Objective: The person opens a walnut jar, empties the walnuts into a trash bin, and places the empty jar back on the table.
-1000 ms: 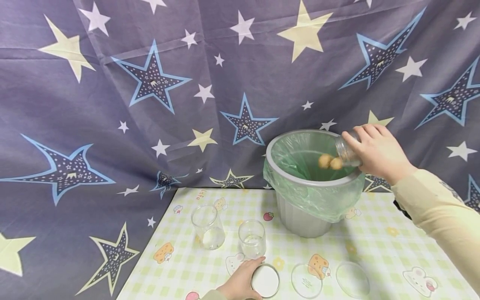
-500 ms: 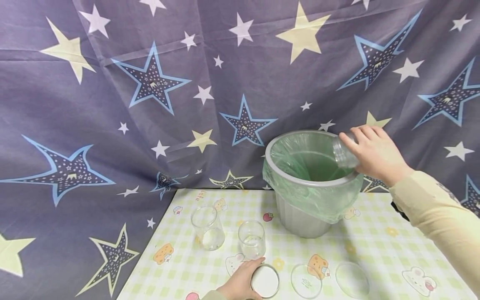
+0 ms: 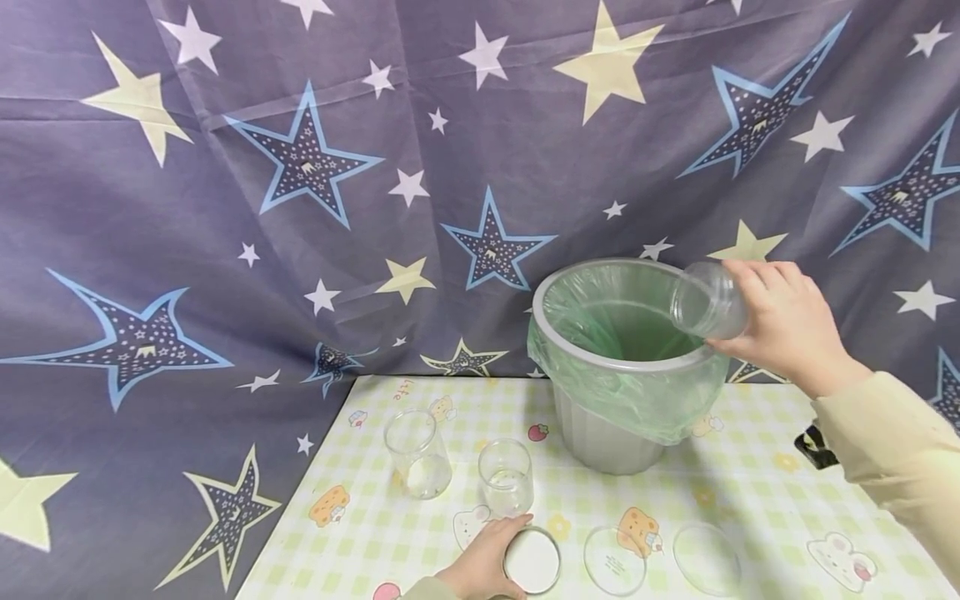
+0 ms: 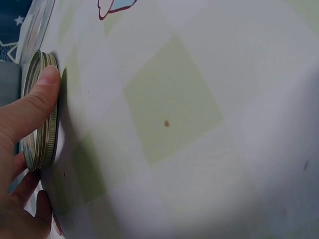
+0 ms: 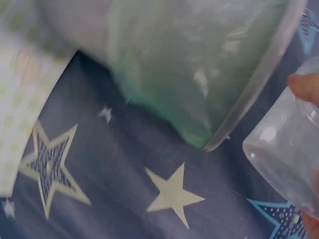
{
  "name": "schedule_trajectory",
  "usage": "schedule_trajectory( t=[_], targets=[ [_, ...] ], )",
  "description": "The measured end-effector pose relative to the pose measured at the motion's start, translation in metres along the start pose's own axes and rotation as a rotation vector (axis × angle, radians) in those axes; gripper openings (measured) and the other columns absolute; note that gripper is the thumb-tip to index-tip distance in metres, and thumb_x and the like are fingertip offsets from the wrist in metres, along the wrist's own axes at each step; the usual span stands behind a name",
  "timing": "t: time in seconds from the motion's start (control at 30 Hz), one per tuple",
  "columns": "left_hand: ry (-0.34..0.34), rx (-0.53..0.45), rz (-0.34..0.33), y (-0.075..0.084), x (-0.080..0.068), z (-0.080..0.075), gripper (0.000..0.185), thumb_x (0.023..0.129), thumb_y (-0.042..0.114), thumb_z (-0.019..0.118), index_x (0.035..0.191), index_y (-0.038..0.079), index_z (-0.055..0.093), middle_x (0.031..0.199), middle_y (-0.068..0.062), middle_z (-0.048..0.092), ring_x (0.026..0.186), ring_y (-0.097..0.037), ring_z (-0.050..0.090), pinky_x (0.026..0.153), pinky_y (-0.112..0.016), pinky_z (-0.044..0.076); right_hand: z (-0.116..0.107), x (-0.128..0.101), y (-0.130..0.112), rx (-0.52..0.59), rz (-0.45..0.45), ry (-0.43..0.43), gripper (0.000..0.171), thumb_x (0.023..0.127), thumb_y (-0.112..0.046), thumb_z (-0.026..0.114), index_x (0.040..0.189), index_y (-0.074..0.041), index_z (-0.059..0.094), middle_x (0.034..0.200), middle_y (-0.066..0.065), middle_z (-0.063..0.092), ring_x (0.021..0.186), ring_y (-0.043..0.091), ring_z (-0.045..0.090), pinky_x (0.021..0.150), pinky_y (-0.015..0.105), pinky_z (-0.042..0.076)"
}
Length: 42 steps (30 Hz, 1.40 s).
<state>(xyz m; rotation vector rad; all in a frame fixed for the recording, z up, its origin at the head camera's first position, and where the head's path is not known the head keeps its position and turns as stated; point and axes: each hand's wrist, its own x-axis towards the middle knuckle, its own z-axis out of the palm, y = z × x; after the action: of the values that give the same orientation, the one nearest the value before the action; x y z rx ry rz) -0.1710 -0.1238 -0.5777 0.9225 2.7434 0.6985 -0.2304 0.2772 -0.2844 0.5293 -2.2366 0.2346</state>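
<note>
In the head view my right hand (image 3: 783, 321) grips a clear jar (image 3: 708, 302), tilted on its side at the right rim of a grey bin (image 3: 607, 433). Nothing shows inside the jar. A green plastic bag (image 3: 622, 396) lines the bin and folds out over its rim. At the front of the table, my left hand (image 3: 486, 562) holds a round jar lid (image 3: 532, 562), white on top. The left wrist view shows the lid's ribbed gold metal edge, with the thumb (image 4: 47, 82) on its side and the other fingers below.
Two clear open jars, a taller one (image 3: 418, 458) and a shorter one (image 3: 506, 479), stand left of the bin. Two clear discs (image 3: 615, 562) (image 3: 707, 560) lie right of the lid. A checked cloth (image 3: 757, 483) covers the table; a starry curtain (image 3: 360, 100) hangs behind.
Two round tan pieces dropped out of the tilted jar into the bin and are out of sight. The right hand has turned and shifted slightly right with the jar. My left hand stays put.
</note>
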Motion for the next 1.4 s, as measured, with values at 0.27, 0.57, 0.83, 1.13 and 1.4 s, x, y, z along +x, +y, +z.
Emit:
schedule_trajectory(
  t=[0.27, 0.57, 0.83, 1.13, 1.4],
  targets=[
    [-0.025, 0.016, 0.006, 0.001, -0.001, -0.002, 0.103, 0.059, 0.037, 0.086, 0.143, 0.009, 0.035, 0.139, -0.008, 0.048, 0.125, -0.024, 0.046, 0.103, -0.043, 0.041, -0.011, -0.043, -0.013, 0.359, 0.431, 0.029, 0.089, 0.052, -0.013, 0.089, 0.131, -0.006, 0.048, 0.119, 0.015, 0.057, 0.108, 0.03, 0.048, 0.087, 0.041, 0.035],
    [-0.042, 0.018, 0.019, 0.003, -0.001, -0.005, 0.102, 0.06, 0.036, 0.086, 0.143, 0.008, 0.034, 0.141, -0.011, 0.045, 0.128, -0.028, 0.044, 0.103, -0.047, 0.041, -0.013, -0.097, -0.021, 0.543, 0.583, 0.085, 0.092, 0.06, 0.001, 0.084, 0.136, -0.024, 0.039, 0.112, -0.033, 0.046, 0.099, -0.018, 0.042, 0.08, -0.003, 0.028],
    [-0.04, 0.021, 0.079, 0.002, -0.001, -0.007, 0.096, 0.066, 0.041, 0.084, 0.142, 0.006, 0.036, 0.137, -0.011, 0.049, 0.125, -0.026, 0.047, 0.102, -0.041, 0.043, -0.001, -0.144, -0.016, 0.504, 0.577, 0.043, 0.089, 0.06, -0.003, 0.086, 0.136, -0.019, 0.043, 0.11, -0.036, 0.043, 0.101, -0.021, 0.037, 0.087, -0.001, 0.024],
    [-0.056, -0.056, 0.008, 0.002, -0.002, -0.004, 0.096, 0.065, 0.045, 0.082, 0.141, 0.009, 0.037, 0.138, -0.008, 0.048, 0.126, -0.027, 0.046, 0.103, -0.043, 0.042, 0.027, -0.208, -0.01, 0.499, 0.705, -0.123, 0.092, 0.07, -0.014, 0.083, 0.143, -0.002, 0.029, 0.115, -0.028, 0.043, 0.095, -0.026, 0.029, 0.072, -0.002, 0.026],
    [-0.02, -0.104, -0.015, 0.007, -0.006, -0.008, 0.095, 0.066, 0.042, 0.081, 0.141, 0.005, 0.037, 0.138, -0.013, 0.047, 0.126, -0.031, 0.046, 0.102, -0.045, 0.043, 0.044, -0.246, -0.003, 0.467, 0.926, -0.38, 0.096, 0.081, -0.033, 0.075, 0.144, 0.009, 0.016, 0.128, 0.033, 0.04, 0.103, 0.011, 0.048, 0.077, 0.026, 0.041]
  ],
)
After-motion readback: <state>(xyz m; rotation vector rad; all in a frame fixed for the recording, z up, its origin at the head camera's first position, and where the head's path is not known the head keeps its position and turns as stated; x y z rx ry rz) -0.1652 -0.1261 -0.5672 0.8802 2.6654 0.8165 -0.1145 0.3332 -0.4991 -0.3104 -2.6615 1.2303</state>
